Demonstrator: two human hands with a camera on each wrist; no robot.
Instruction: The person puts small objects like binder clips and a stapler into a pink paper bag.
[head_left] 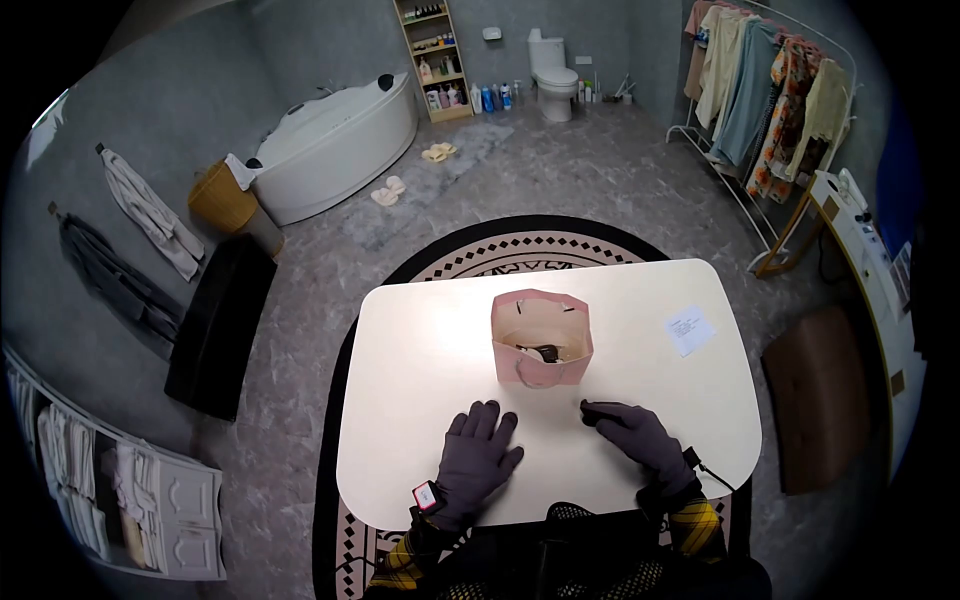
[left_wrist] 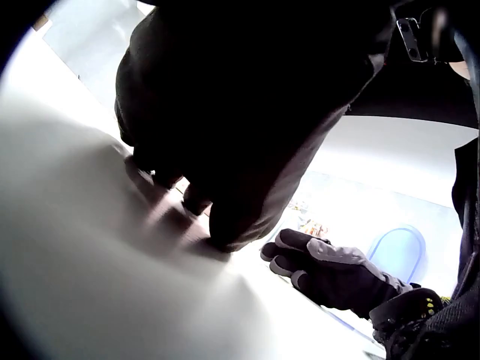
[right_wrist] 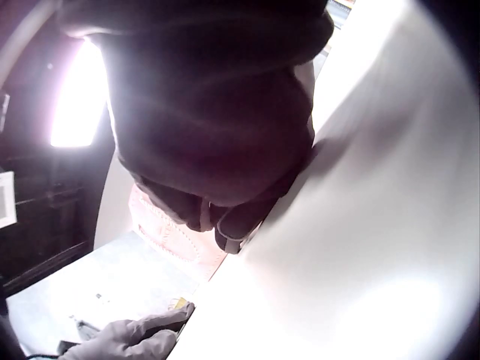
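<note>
A pink paper bag (head_left: pixel 540 370) stands upright on the white table (head_left: pixel 420 330), its top open, with dark and pale items inside. The left hand (head_left: pixel 475 458), in a grey glove, rests palm down on the tabletop, fingers extended, in front of the bag and to its left. To the bag's right front, the gloved right hand (head_left: pixel 640 436) pinches a small black object (head_left: pixel 590 410) just above or on the table. The right wrist view shows that dark object (right_wrist: pixel 234 229) at the fingertips, partly hidden by the hand, with the pink bag (right_wrist: pixel 169 236) beyond.
A white paper with print (head_left: pixel 689 331) lies on the table's right side. Beyond are a brown stool (head_left: pixel 820 400), a clothes rack (head_left: pixel 760 230), a black bench (head_left: pixel 220 325) at the left, and a bathtub (head_left: pixel 340 150). A patterned round rug (head_left: pixel 540 240) lies under the table.
</note>
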